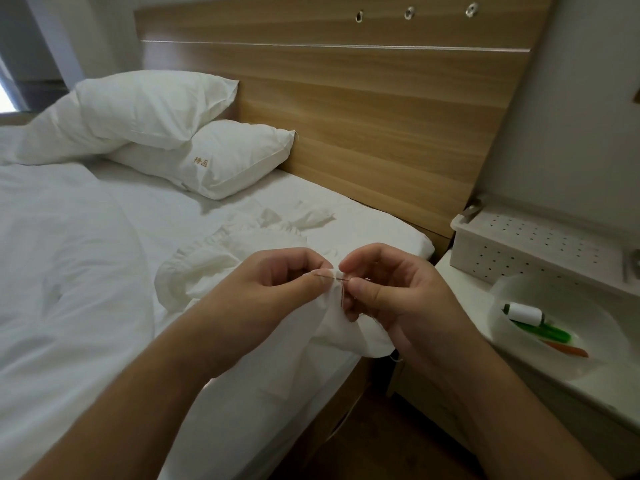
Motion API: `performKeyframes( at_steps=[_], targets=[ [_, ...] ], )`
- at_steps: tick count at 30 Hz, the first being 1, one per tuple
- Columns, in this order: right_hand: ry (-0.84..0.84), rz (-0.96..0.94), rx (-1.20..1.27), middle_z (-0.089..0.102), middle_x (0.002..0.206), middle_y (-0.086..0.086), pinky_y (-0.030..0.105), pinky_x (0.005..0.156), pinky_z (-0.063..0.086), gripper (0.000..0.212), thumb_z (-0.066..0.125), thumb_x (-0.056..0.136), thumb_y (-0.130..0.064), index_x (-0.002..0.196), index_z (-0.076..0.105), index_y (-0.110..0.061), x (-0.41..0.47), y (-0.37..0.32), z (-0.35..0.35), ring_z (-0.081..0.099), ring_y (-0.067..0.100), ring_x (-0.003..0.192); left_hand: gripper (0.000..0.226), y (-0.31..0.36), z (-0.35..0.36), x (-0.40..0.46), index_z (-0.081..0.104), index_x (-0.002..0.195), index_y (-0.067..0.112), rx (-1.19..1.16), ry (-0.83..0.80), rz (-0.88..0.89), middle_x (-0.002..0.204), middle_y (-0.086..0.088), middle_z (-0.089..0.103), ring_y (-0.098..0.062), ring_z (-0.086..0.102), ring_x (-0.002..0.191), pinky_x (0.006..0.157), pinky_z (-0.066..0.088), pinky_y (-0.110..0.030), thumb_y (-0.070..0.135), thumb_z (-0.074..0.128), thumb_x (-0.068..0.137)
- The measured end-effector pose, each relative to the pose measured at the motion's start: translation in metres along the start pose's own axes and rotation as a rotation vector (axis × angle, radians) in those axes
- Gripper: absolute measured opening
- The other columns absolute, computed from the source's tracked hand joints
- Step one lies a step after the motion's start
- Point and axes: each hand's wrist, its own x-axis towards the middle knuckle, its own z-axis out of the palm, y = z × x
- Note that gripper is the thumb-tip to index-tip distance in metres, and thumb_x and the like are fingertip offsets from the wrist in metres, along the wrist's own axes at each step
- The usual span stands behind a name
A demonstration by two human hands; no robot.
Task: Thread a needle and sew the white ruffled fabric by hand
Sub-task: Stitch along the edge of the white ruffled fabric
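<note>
While both hands are bunched up over the edge of the bed, this is how it looks to me:

Stage: threading looks done, I'd say we're mid-stitch. A reddish line of stitches seems to run down the cloth just under the needle, hard to be sure.

Fabric: white ruffled fabric [221, 258] lies on the bed [69, 271], trailing off toward 10 o'clock from the hands, with the near end lifted up and hanging between them.

Left hand: left hand [273, 289] has its fingers curled, thumb and forefinger pinching the fold of fabric right at the needle tip.

Right hand: right hand [391, 292] has its fingers clenched too, thumb and forefinger pinching the back end of the needle [337, 278].

Key relation: needle's long axis runs roughly 9 to 3 o'clock, tip toward the left hand, eye end in the right. Right hand is the one actually on it, left fingertips are touching the cloth just beside the tip.

Next move (my guess): push or pull the needle along that line through the fold, left hand keeping the cloth taut.

Thread: too thin to make out properly.

Off at 3 o'clock: a bowl [540, 362] on the nightstand with a white spool [524, 312], something green and something orange in it.
</note>
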Motion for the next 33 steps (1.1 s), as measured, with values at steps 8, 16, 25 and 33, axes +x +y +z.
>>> performKeyframes(
  at_steps=[8,16,25,33],
  targets=[
    [0.109,-0.022,-0.02,0.068,0.08,0.012,0.032,0.069,0.059,0.02,0.07,0.084,0.014,0.094,0.071,-0.003,-0.003,0.0,0.009,0.068,0.024,0.072,0.022,-0.001,0.002,0.001,0.078,0.1,0.016,0.002,-0.01,-0.019,0.104,-0.018,0.076,-0.039,0.07,0.102,0.092,0.055,-0.052,0.032,0.063,0.101],
    [0.056,-0.289,-0.604,0.074,0.111,-0.015,0.033,0.096,0.054,0.021,0.078,0.091,-0.016,0.106,0.076,-0.03,-0.004,-0.013,0.007,0.065,0.011,0.117,0.02,0.0,0.005,0.002,0.081,0.09,0.023,0.053,0.055,-0.068,0.092,-0.012,0.076,-0.025,0.072,0.087,0.083,0.056,-0.045,0.031,0.068,0.103],
    [0.037,-0.364,-0.628,0.072,0.092,-0.011,0.038,0.086,0.052,0.02,0.077,0.085,-0.001,0.089,0.075,-0.021,-0.004,-0.005,0.013,0.066,0.018,0.101,0.022,-0.001,0.007,0.003,0.077,0.081,0.014,0.035,0.058,-0.156,0.08,-0.013,0.07,-0.021,0.063,0.076,0.076,0.047,-0.043,0.034,0.069,0.082],
    [0.19,-0.336,-0.321,0.074,0.087,0.002,0.034,0.087,0.059,0.019,0.066,0.091,0.007,0.086,0.073,-0.01,-0.007,0.0,0.022,0.071,0.022,0.093,0.019,0.005,0.008,0.002,0.077,0.078,0.021,0.098,0.094,-0.151,0.076,-0.003,0.07,-0.014,0.064,0.074,0.073,0.049,-0.037,0.027,0.072,0.096]
  ],
)
